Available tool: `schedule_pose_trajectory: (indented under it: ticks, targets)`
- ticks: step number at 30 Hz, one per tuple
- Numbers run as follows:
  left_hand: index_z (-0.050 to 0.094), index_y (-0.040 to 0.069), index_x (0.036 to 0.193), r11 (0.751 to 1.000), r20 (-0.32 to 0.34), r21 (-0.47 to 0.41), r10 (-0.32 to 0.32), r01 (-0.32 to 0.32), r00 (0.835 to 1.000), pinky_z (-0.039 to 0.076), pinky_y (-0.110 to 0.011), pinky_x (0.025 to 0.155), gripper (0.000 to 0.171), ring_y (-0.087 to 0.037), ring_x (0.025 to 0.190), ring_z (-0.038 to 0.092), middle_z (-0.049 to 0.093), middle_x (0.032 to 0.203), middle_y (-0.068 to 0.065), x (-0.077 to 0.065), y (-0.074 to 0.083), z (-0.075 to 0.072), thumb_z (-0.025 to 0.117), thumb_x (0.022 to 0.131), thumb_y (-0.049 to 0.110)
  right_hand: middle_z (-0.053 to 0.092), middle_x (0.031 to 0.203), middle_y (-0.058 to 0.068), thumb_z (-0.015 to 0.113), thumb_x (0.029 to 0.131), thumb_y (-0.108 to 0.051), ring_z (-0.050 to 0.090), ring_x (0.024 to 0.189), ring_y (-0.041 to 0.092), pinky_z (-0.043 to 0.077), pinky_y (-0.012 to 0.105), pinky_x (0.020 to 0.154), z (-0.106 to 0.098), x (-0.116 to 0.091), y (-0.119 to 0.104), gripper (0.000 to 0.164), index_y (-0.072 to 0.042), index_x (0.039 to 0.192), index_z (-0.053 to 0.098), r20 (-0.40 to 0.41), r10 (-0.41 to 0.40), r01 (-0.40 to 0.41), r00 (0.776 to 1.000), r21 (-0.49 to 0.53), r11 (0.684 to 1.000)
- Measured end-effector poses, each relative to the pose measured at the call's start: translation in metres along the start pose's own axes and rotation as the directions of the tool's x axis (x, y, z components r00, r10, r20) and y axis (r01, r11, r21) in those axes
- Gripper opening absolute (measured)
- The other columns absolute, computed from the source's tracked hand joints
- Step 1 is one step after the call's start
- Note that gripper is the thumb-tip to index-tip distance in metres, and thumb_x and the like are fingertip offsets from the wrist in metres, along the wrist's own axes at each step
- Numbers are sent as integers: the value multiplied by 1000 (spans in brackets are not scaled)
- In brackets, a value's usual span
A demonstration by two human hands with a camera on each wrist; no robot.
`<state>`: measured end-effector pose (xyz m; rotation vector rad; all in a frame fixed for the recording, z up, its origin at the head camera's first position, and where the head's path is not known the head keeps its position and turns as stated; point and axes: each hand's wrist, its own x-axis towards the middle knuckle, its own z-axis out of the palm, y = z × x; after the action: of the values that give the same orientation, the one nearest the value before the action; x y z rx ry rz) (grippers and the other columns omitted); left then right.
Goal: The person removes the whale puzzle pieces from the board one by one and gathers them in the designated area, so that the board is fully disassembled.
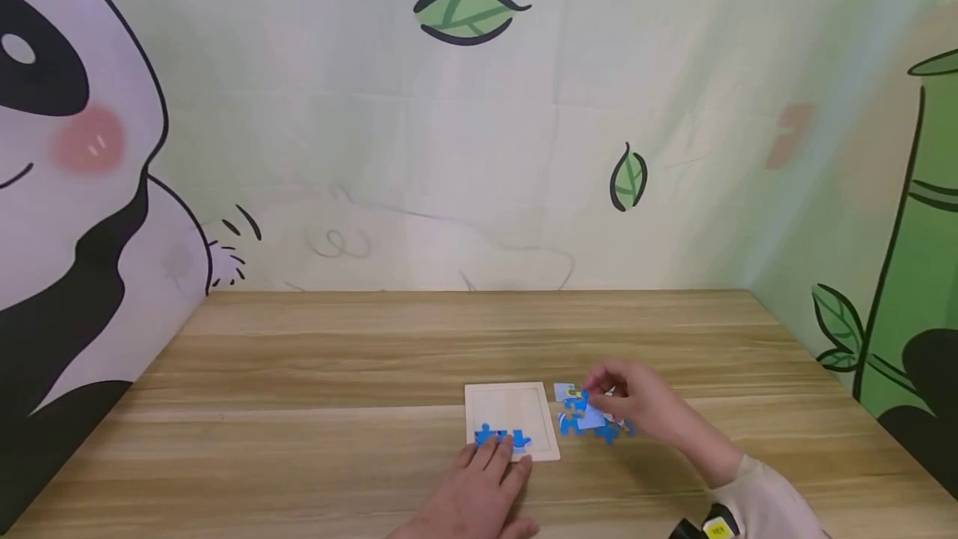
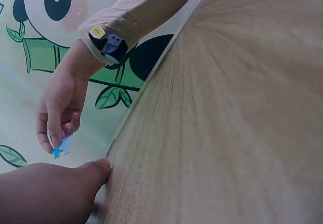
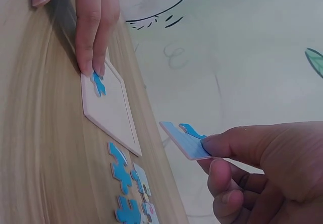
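Observation:
A square wooden puzzle tray (image 1: 516,406) lies on the table, with blue jigsaw pieces (image 1: 486,435) joined along its near edge. My left hand (image 1: 482,489) rests its straight fingertips on those pieces and the tray's near rim. Above the loose pieces right of the tray, my right hand (image 1: 636,398) pinches a blue and light-blue jigsaw piece (image 3: 184,143) between thumb and fingers. The right wrist view shows this piece held clear of the table, with a straight edge on one side. In the left wrist view the left fingertips are hidden.
Several loose jigsaw pieces (image 1: 609,431), mostly blue with some pictured parts, lie close together right of the tray. The wooden table (image 1: 299,389) meets a wall cloth (image 1: 359,148) printed with a panda, leaves and bamboo. A dark wrist device (image 2: 113,47) sits on the right sleeve.

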<state>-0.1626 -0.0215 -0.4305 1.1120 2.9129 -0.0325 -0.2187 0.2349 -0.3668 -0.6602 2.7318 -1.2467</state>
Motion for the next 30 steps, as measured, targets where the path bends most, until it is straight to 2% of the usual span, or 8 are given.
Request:
schedule_pose_trajectory:
  ticks: [3, 10, 22, 30]
  targets:
    - [46, 18, 143, 1000, -5, -3, 6, -6, 1000, 40, -46, 107, 69, -27, 139, 40, 44, 149, -12, -1, -1, 0, 30, 95, 66, 63, 88, 9, 63, 90, -6, 50, 63, 5, 44, 19, 53, -4, -4, 3, 12, 1, 100, 63, -2, -5, 5, 1000, -12, 1000]
    - [44, 20, 144, 1000, 32, -30, 4, -3, 999, 38, -46, 109, 69, -26, 141, 38, 41, 151, -10, 1, -2, -1, 30, 95, 66, 62, 87, 8, 63, 91, -8, 48, 61, 3, 43, 19, 52, -12, -13, 9, 11, -1, 98, 62, -1, -12, 12, 1000, -23, 1000]
    - [44, 18, 143, 1000, 8, -16, 15, -15, 1000, 39, -45, 108, 67, -27, 140, 39, 42, 150, -12, -2, -1, -2, 31, 96, 64, 62, 84, 8, 63, 90, -8, 49, 61, 1, 46, 21, 52, -19, -28, 26, 11, 1, 97, 63, 13, 10, -10, 1000, -1, 1000]
    - [42, 20, 145, 1000, 36, -25, 3, -2, 999, 37, -45, 110, 68, -27, 142, 36, 40, 152, -11, -1, -1, -3, 30, 96, 65, 60, 82, 7, 63, 91, -8, 49, 59, 2, 45, 21, 50, -22, -36, 39, 12, 1, 98, 62, 22, 20, -20, 1000, -5, 1000]
